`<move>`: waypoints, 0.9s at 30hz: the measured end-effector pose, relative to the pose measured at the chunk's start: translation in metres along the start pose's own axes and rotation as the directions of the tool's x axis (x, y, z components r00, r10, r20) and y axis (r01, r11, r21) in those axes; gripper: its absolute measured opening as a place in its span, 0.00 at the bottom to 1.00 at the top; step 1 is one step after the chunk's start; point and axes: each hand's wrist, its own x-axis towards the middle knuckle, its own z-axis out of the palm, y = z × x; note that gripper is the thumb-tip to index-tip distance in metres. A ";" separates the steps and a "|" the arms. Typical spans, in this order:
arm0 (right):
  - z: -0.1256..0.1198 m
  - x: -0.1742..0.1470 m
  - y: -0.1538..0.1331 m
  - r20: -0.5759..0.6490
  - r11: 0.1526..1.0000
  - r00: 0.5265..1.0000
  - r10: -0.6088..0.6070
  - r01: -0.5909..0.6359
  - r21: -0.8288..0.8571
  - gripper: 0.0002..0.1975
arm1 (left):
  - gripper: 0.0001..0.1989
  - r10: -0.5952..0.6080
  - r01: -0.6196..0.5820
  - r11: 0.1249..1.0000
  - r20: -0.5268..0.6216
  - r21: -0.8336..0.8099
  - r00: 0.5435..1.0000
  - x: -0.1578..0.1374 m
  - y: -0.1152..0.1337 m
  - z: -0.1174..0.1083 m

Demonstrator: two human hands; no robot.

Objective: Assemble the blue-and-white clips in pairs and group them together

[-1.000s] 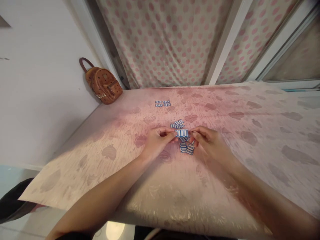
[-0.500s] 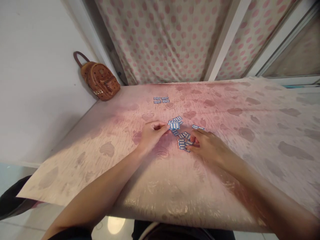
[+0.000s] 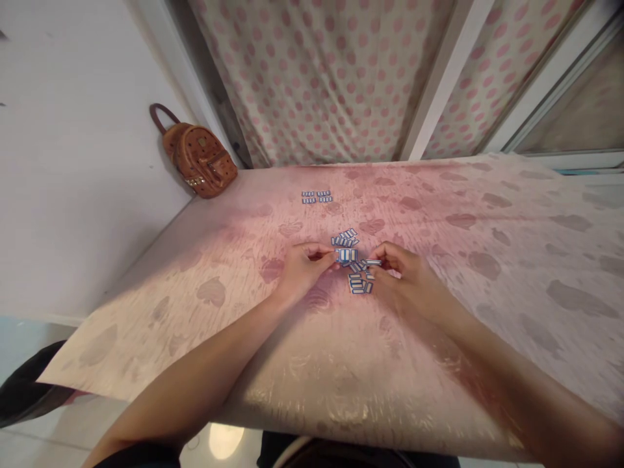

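Between the thumb and fingers of my left hand (image 3: 306, 268) is a small row of white pieces with blue borders (image 3: 346, 255), held side by side. My right hand (image 3: 407, 276) is closed in a pinch on a single blue-bordered white piece (image 3: 373, 262), seen nearly edge-on. Loose pieces of the same kind (image 3: 358, 284) lie in a pile on the table below and between both hands. More of them (image 3: 345, 237) lie just beyond my left fingertips. Further back, several small groups of pieces (image 3: 316, 197) are laid out in a neat block.
A pink and cream patterned cloth (image 3: 209, 351) covers the table. At the back left, a brown mini backpack (image 3: 205, 159) leans against the white wall (image 3: 73, 162). A polka-dot curtain (image 3: 331, 78) hangs behind the far edge.
My right hand has risen from the pile with one piece pinched in it. My left hand has shifted slightly right with its row, so the two hands are closer together.
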 end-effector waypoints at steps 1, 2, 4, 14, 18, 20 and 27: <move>0.001 0.000 0.000 0.002 1.000 1.000 0.000 0.000 0.017 0.05 | 0.06 0.008 -0.008 1.000 0.008 0.003 1.000 0.000 -0.001 0.001; 0.002 0.000 0.001 -0.003 1.000 1.000 -0.001 0.001 0.024 0.06 | 0.05 0.016 -0.016 1.000 0.014 0.009 1.000 0.000 -0.002 0.002; 0.004 -0.001 0.000 -0.033 1.000 0.999 -0.004 0.004 0.004 0.09 | 0.05 0.026 -0.027 0.999 0.018 0.030 0.999 -0.001 -0.003 0.003; 0.008 -0.001 0.004 -0.102 1.000 0.995 -0.004 0.006 0.019 0.06 | 0.05 0.019 -0.020 0.997 0.018 0.071 1.000 -0.003 -0.002 0.004; 0.009 -0.002 -0.001 -0.070 0.996 0.998 0.001 -0.007 -0.092 0.06 | 0.05 0.006 -0.008 0.999 0.044 0.043 0.999 -0.005 0.000 0.005; 0.010 -0.003 -0.004 -0.094 0.985 0.995 -0.022 0.006 -0.172 0.07 | 0.05 0.009 -0.011 1.000 0.055 0.027 0.998 -0.006 0.001 0.006; 0.013 -0.004 -0.003 -0.148 0.919 0.981 -0.129 0.061 -0.390 0.08 | 0.06 0.056 -0.066 0.994 0.112 0.083 0.992 -0.009 -0.002 0.008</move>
